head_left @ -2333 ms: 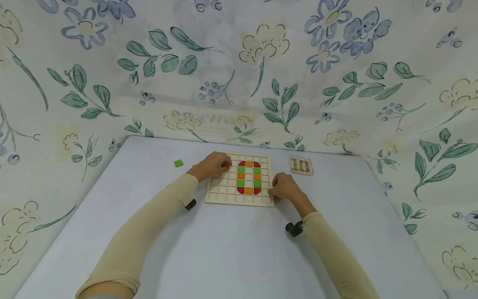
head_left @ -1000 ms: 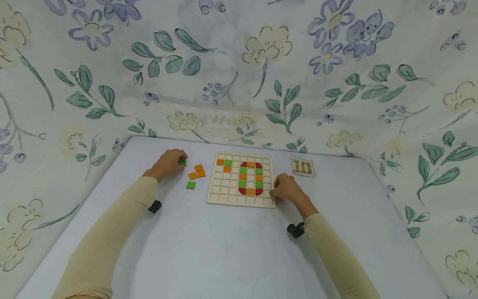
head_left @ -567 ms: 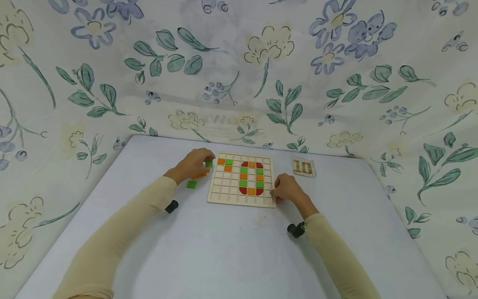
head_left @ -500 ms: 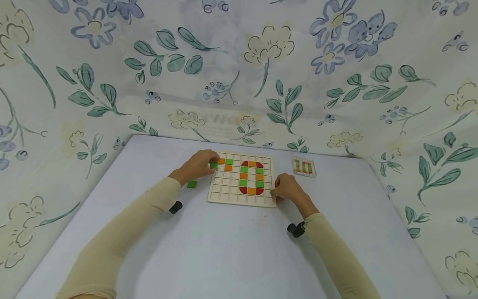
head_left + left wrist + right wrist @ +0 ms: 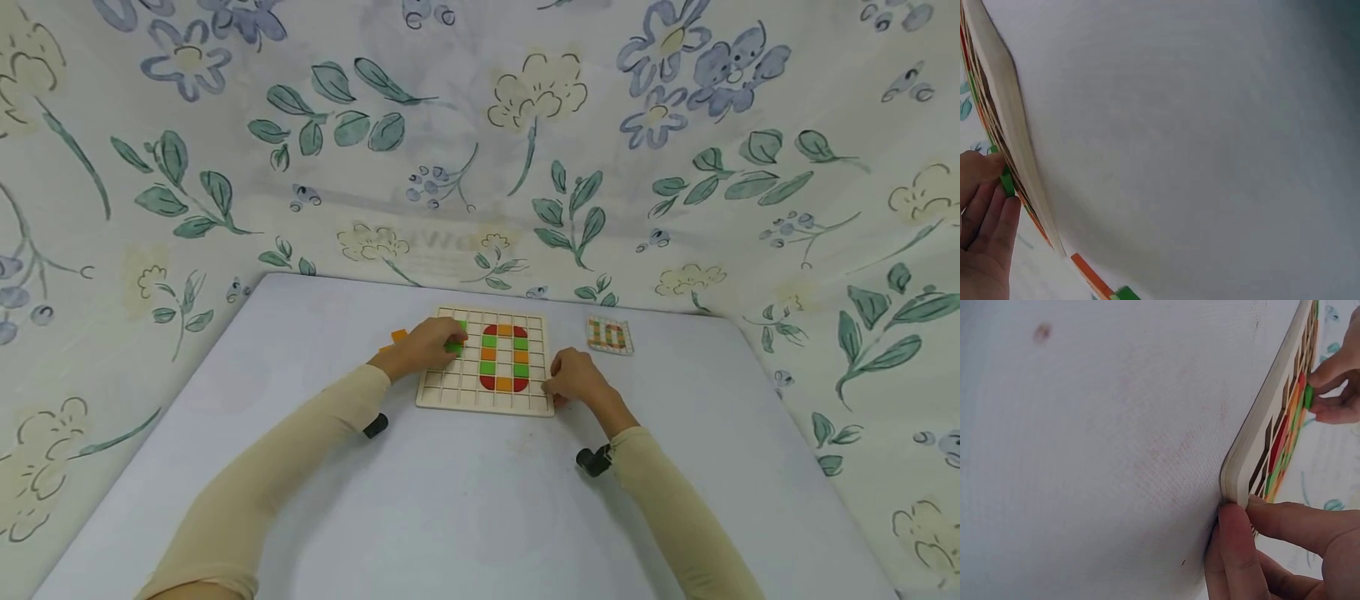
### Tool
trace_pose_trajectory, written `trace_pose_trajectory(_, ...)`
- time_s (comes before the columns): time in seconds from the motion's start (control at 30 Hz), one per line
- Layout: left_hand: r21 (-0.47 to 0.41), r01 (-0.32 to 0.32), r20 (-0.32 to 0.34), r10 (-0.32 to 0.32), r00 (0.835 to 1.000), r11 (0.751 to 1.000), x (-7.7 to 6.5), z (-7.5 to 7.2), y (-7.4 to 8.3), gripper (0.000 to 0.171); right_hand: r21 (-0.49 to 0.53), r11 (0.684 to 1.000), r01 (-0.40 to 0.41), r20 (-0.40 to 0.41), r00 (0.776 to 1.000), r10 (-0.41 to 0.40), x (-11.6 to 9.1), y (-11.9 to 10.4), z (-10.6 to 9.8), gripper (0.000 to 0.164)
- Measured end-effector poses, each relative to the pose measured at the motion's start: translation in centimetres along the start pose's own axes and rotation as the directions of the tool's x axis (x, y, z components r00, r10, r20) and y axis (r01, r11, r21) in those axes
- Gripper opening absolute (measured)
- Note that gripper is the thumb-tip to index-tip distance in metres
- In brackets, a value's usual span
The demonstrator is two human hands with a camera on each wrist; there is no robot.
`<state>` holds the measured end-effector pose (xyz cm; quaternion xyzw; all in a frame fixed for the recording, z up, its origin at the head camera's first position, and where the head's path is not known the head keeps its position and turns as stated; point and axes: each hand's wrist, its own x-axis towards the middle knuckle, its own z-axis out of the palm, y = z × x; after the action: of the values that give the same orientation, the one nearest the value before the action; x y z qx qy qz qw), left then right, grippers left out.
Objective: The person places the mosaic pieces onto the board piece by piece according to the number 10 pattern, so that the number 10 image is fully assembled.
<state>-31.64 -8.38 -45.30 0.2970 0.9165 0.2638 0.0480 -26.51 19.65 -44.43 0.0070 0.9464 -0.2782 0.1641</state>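
Note:
A square wooden grid board [image 5: 468,398] lies on the table, with red, orange and green tiles forming a ring on its right half. My left hand [image 5: 427,346] is over the board's upper left part. Its thumb and fingertips pinch a green square tile [image 5: 1007,181], seen edge-on in the left wrist view, and hide some of the tiles placed there. At the board's right edge, my right hand [image 5: 573,375] grips the border near the front corner; in the right wrist view the thumb [image 5: 1291,522] lies on the top and fingers press the side.
Loose orange tiles [image 5: 399,336] lie left of the board, partly behind the left hand. A loose green tile [image 5: 1125,294] shows in the left wrist view. A small patterned card [image 5: 609,335] rests at the back right. Floral cloth [image 5: 480,167] hangs behind the table [image 5: 480,500].
My left hand set an orange tile on the board, picked up a green tile from the table's left side and carried it right, over the board. My right hand has stayed at the board's edge.

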Motion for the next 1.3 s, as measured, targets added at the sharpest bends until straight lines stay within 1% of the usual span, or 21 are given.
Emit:
trace_pose_trajectory(0.2,-0.013,-0.003,0.004,0.003,1.0,1.0,0.2,0.1,0.3,0.03,0.012,1.0,-0.001,0.01,1.0,0.0,0.2,0.1,0.0,0.026)
trace_pose_trajectory(0.37,0.002,-0.028,-0.001,0.028,1.0,1.0,0.3,0.0,0.4,0.024,0.016,1.0,0.004,0.009,1.0,-0.004,0.3,0.3,0.0,0.026)
trace_pose_trajectory(0.5,0.043,-0.047,0.015,0.047,0.999,0.998,0.4,0.0,0.4,0.02,0.026,1.0,0.004,0.007,1.0,-0.004,0.3,0.3,0.0,0.026)
trace_pose_trajectory(0.67,0.104,-0.04,0.039,0.036,0.999,0.994,0.2,-0.2,0.8,0.018,0.037,0.999,0.009,0.008,1.0,-0.009,0.2,0.3,0.0,0.026)
trace_pose_trajectory(0.8,0.142,-0.08,0.061,0.072,0.996,0.987,0.1,-0.2,1.1,0.018,0.038,0.999,0.015,0.006,1.0,-0.015,0.2,0.4,-0.1,0.025)
trace_pose_trajectory(0.9,0.205,-0.136,0.07,0.124,0.99,0.969,0.1,-0.1,1.3,0.015,0.038,0.999,0.017,-0.001,1.0,-0.017,0.2,0.4,-0.1,0.024)
trace_pose_trajectory(1.03,0.275,-0.158,0.059,0.147,0.987,0.949,0.2,0.1,1.6,0.013,0.035,0.999,0.021,-0.006,1.0,-0.021,0.3,0.5,0.0,0.025)
trace_pose_trajectory(1.13,0.267,-0.135,0.042,0.128,0.991,0.954,0.2,0.0,1.7,0.012,0.03,0.999,0.022,-0.005,1.0,-0.022,0.3,0.5,0.1,0.025)
trace_pose_trajectory(1.2,0.237,-0.121,0.039,0.115,0.993,0.964,0.2,-0.1,1.8,0.012,0.03,0.999,0.022,-0.004,1.0,-0.022,0.3,0.4,0.1,0.026)
trace_pose_trajectory(1.3,0.18,-0.107,0.074,0.096,0.993,0.978,0.1,-0.6,1.6,0.017,0.027,0.999,0.018,-0.005,1.0,-0.018,0.2,0.5,0.1,0.026)
